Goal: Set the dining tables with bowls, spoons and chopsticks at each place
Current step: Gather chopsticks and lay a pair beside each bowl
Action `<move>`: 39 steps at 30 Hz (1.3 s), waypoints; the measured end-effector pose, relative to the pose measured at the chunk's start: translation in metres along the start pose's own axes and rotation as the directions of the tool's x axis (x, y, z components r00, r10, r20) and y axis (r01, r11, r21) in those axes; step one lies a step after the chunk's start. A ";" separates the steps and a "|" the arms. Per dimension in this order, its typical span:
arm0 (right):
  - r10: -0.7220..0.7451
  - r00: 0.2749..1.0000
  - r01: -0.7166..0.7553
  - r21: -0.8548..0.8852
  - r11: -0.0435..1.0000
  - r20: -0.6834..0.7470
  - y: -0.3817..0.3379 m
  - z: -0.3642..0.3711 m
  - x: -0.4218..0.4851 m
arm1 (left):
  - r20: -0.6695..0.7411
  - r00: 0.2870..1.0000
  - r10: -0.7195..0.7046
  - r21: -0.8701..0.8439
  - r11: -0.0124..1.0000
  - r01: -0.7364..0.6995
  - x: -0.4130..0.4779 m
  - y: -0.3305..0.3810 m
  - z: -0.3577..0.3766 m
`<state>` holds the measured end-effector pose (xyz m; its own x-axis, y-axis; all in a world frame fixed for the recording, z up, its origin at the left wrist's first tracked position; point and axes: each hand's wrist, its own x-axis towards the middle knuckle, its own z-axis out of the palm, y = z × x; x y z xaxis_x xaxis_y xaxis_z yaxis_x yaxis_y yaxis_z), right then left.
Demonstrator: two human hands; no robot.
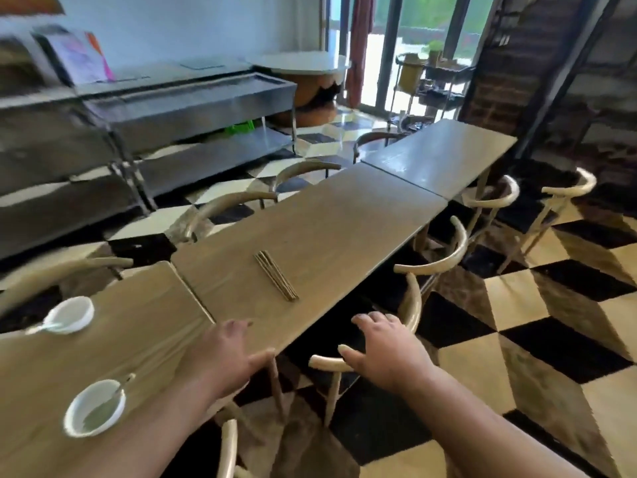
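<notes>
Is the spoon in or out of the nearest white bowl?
In. The spoon lies inside the nearest bowl, handle leaning over its rim.

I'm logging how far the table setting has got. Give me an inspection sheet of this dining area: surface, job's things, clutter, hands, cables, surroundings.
Surface: nearest table, middle table, far table, wooden, end to end.
Job's things: near bowl holds near spoon, far bowl holds far spoon, both on nearest table; chopsticks bundled on middle table.
Clutter: nothing seen.
Hands: left hand, right hand open, holding nothing.
Cables: nothing seen.
Surroundings: chairs, steel counter, checkered floor.
</notes>
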<state>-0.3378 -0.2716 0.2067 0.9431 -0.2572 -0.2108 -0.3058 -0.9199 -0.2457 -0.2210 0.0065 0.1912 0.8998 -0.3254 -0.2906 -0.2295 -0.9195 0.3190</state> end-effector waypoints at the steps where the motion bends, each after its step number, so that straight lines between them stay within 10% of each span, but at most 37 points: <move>1: -0.038 0.999 0.038 -0.026 0.999 0.016 -0.007 -0.004 0.024 | -0.018 0.999 -0.035 0.028 0.999 0.036 0.007 -0.003 -0.009; 8: -0.247 0.964 0.259 -0.149 0.954 0.097 -0.074 -0.014 0.159 | -0.062 0.992 -0.113 0.038 0.993 0.115 0.081 -0.023 -0.044; 32: 0.039 0.923 -0.040 -0.004 0.999 0.383 -0.078 0.185 0.473 | 0.241 0.944 -0.224 -0.135 0.956 0.261 0.388 -0.025 0.101; 39: -0.088 0.912 0.159 -0.146 0.976 0.402 -0.089 0.198 0.487 | 0.189 0.949 -0.251 -0.220 0.932 0.290 0.377 -0.039 0.115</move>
<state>0.1227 -0.2558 -0.0616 0.8341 -0.0347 -0.5505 -0.1298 -0.9823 -0.1348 0.0841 -0.1054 -0.0344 0.8420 -0.1198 -0.5260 0.1283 -0.9026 0.4110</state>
